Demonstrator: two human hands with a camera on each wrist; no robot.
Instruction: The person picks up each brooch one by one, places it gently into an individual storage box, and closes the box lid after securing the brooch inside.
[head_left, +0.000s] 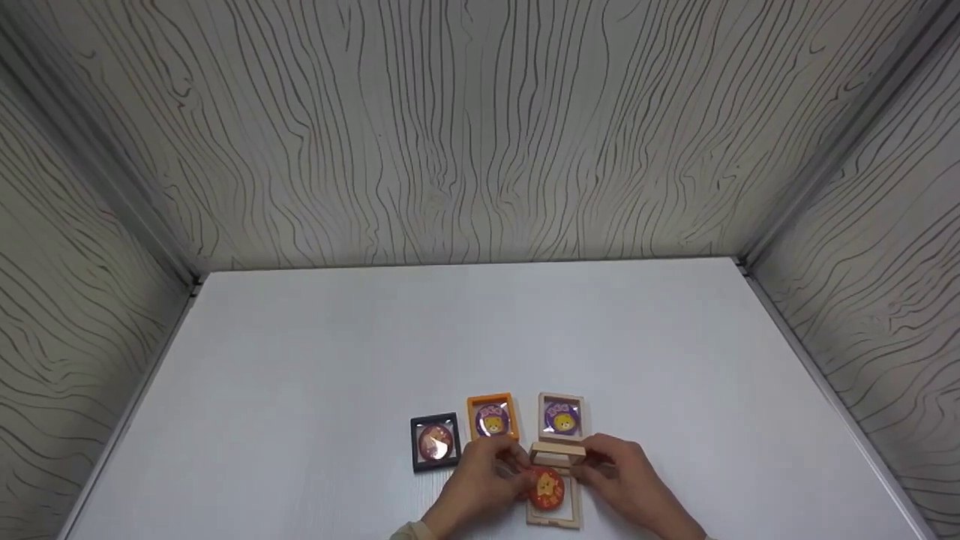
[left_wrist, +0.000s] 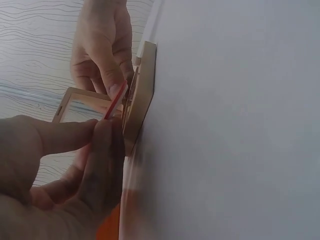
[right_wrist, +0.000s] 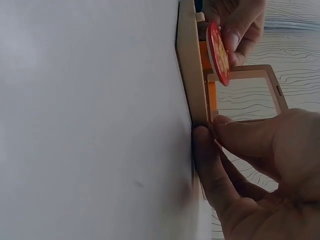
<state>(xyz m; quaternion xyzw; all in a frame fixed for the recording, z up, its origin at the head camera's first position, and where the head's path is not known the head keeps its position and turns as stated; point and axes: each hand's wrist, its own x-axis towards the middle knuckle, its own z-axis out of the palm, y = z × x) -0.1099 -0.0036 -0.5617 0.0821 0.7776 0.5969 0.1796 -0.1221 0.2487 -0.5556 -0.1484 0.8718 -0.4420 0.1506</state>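
Observation:
A round red badge [head_left: 546, 489] with a yellow star figure is pinched between thumb and fingers of my left hand [head_left: 484, 478]. In the right wrist view the badge [right_wrist: 218, 55] is tilted on edge over a beige hinged display frame [head_left: 553, 522]. One half of this frame lies on the table, and its other half [head_left: 556, 450] stands raised at the far side. My right hand [head_left: 628, 480] pinches the frame near its hinge. Thumb and index finger show there in the right wrist view, against the frame's side [right_wrist: 190, 65].
Behind the hands stand an orange frame [head_left: 514, 420] and a second beige frame [head_left: 541, 420], each with a purple bear badge inside. To the left is a black frame [head_left: 413, 450] with a reddish badge. The white table [head_left: 465, 330] meets wood-grain panels [head_left: 450, 150] at its back.

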